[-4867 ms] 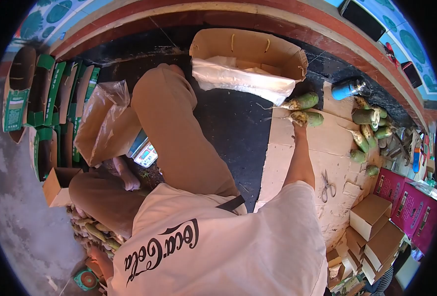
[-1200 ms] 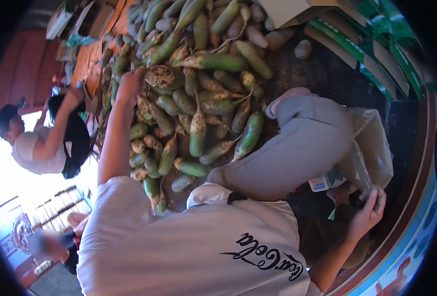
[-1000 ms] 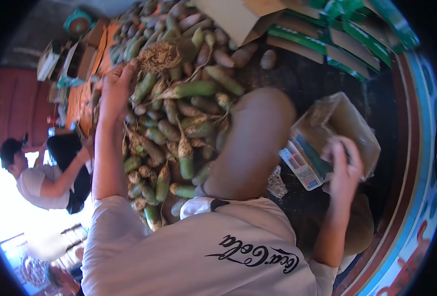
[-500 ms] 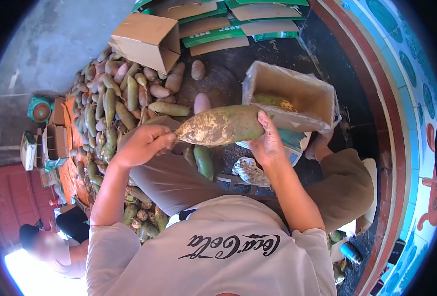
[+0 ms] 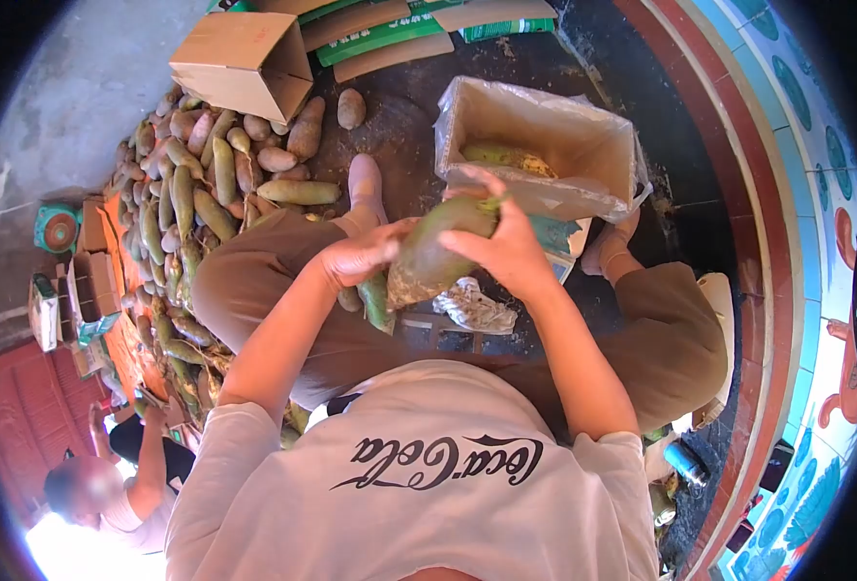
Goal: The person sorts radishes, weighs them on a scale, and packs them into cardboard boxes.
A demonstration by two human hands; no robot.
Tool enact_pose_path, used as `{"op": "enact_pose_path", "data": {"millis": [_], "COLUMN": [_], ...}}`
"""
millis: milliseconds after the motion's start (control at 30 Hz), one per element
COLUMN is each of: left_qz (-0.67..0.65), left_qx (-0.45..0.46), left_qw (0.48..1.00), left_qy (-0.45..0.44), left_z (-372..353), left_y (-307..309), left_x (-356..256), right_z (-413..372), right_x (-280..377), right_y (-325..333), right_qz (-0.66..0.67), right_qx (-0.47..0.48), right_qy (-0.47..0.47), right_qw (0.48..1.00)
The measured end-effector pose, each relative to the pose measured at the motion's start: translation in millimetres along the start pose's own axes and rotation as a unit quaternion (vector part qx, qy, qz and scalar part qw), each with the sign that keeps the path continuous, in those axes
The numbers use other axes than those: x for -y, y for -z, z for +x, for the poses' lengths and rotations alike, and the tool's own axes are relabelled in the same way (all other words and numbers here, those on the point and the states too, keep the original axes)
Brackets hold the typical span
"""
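A large green radish (image 5: 445, 247) with a soil-stained lower end is held above my lap, tilted with its leafy-stub end up and to the right. My right hand (image 5: 508, 242) grips it near the green top, thumb across its face and fingers behind. My left hand (image 5: 366, 254) is closed against the radish's left side, slightly blurred. Just beyond my right hand stands a carton lined with clear plastic (image 5: 583, 198), with another radish (image 5: 509, 158) inside. Below the held radish lie a green radish (image 5: 377, 305) and a crumpled whitish cloth or bag (image 5: 477, 307).
A big heap of radishes (image 5: 191, 198) spreads along the left. An open cardboard box (image 5: 240, 63) and flattened green cartons (image 5: 380, 39) lie at the far side. At lower left another person (image 5: 123, 494) has raised arms. A blue can or bottle (image 5: 685, 463) lies at right.
The radish has turned from lying level to steeply tilted, nearer my body. My left hand has moved from its thin root tip to its side. The other person's arms have risen.
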State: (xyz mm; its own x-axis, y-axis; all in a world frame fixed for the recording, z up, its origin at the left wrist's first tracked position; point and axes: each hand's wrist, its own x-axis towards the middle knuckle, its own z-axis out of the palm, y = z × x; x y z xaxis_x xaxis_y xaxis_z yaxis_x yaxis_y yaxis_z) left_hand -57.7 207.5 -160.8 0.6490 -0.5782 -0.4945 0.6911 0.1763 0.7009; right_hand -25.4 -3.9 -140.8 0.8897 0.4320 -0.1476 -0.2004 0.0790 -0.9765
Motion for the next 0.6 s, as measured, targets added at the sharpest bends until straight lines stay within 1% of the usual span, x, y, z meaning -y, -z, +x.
{"op": "enact_pose_path", "data": {"millis": [33, 67, 167, 200, 267, 300, 333, 367, 400, 467, 533, 567, 600], "left_qz": [0.041, 0.037, -0.007, -0.033, -0.095, -0.125, -0.134, -0.162, -0.187, -0.222, -0.232, -0.238, -0.231], "left_qx": [0.023, 0.051, -0.002, -0.055, -0.103, -0.129, -0.161, -0.180, -0.198, -0.225, -0.240, -0.248, -0.251], "left_qw": [0.999, 0.998, 0.999, 0.996, 0.986, 0.979, 0.971, 0.963, 0.953, 0.936, 0.928, 0.923, 0.927], "left_qy": [-0.012, -0.004, -0.051, -0.069, -0.089, -0.099, -0.113, -0.121, -0.132, -0.154, -0.165, -0.170, -0.157], "left_z": [-1.2, -1.0, -16.7, -26.0, -38.1, -42.0, -44.2, -44.1, -42.2, -38.3, -31.0, -29.1, -27.5], "left_y": [4.8, 10.3, 4.0, 1.2, 9.3, 13.6, 17.1, 21.0, 24.9, 30.3, 38.6, 41.3, 43.1], "left_x": [6.2, 9.1, 13.2, 12.6, 14.5, 15.4, 15.5, 16.2, 16.5, 17.8, 19.9, 20.9, 19.6], "right_z": [1.8, 5.0, 18.2, 11.7, -3.1, -5.2, -11.5, -23.8, -37.6, -62.6, -76.3, -76.2, -70.2], "right_x": [-1.2, 1.5, -31.3, -32.0, -66.5, -102.3, -147.6, -194.4, -214.3, -248.6, -313.8, -332.0, -328.0], "right_y": [-6.9, -13.8, -17.2, -15.7, 0.4, 10.4, 17.8, 21.2, 16.4, 13.5, 24.5, 28.5, 30.2], "right_qz": [-0.024, -0.063, -0.010, 0.017, -0.141, -0.239, -0.330, -0.407, -0.508, -0.610, -0.602, -0.598, -0.567], "right_qx": [0.027, 0.048, 0.029, 0.006, -0.028, 0.018, 0.065, 0.140, 0.216, 0.225, 0.225, 0.227, 0.248], "right_qy": [0.015, 0.048, 0.114, 0.083, 0.021, -0.063, -0.146, -0.182, -0.187, -0.102, -0.113, -0.121, -0.146], "right_qw": [0.999, 0.996, 0.993, 0.996, 0.989, 0.969, 0.930, 0.884, 0.813, 0.753, 0.757, 0.759, 0.772]}}
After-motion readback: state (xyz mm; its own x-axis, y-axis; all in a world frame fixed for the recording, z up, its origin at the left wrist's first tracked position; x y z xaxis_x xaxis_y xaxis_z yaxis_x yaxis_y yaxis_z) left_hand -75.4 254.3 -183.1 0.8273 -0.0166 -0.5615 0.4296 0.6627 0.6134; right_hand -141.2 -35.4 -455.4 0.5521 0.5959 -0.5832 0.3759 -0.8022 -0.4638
